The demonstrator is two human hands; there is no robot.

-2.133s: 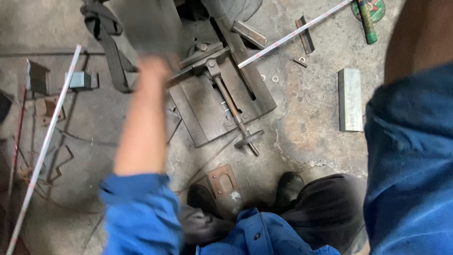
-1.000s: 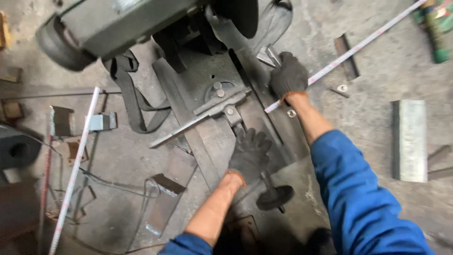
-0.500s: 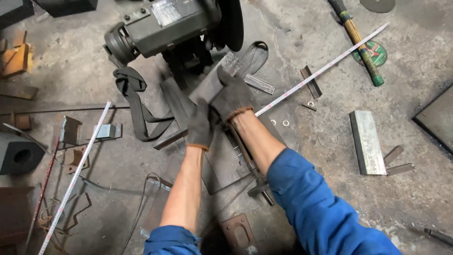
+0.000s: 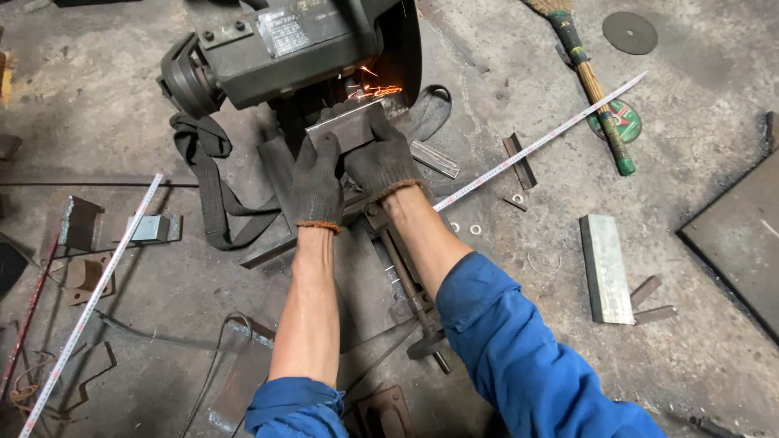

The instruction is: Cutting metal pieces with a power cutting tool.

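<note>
Far left on the concrete floor (image 4: 122,105): a long steel ruler (image 4: 93,300) lying diagonal, w/ small angle brackets (image 4: 81,223) and scrap bits just beside it. A black strap (image 4: 207,191) loops on the floor left of the machine. Top centre, a dark cut-off saw (image 4: 292,49) w/ its motor at the left end; orange sparks (image 4: 377,91) show at the blade guard. Left hand (image 4: 318,182) in a dark knit glove, fingers wrapped down over the near-left edge of a flat grey metal plate (image 4: 347,128), clamped on it. Right hand (image 4: 380,162), same kind of glove, just beside the left one, fingers curled over the plate's right side, also gripping it. Plate sits tilted at the saw, far edge up by the sparks, on the saw's base. Both forearms bare, blue sleeves (image 4: 519,349) pushed up. Below the hands the saw's vise screw (image 4: 410,292) runs toward the person. Right of the hands: a short metal strip (image 4: 434,158) near the saw, then a second long ruler (image 4: 540,146) lying diagonal, small washers (image 4: 464,229) just under it. Further right a broom (image 4: 588,77) lies w/ its handle over a green disc (image 4: 623,118); a dark cutting disc (image 4: 630,32) is well apart at the top. A thick grey steel bar (image 4: 607,268) lies on the floor lower right, and a large dark sheet (image 4: 742,235) at the far right edge.
</note>
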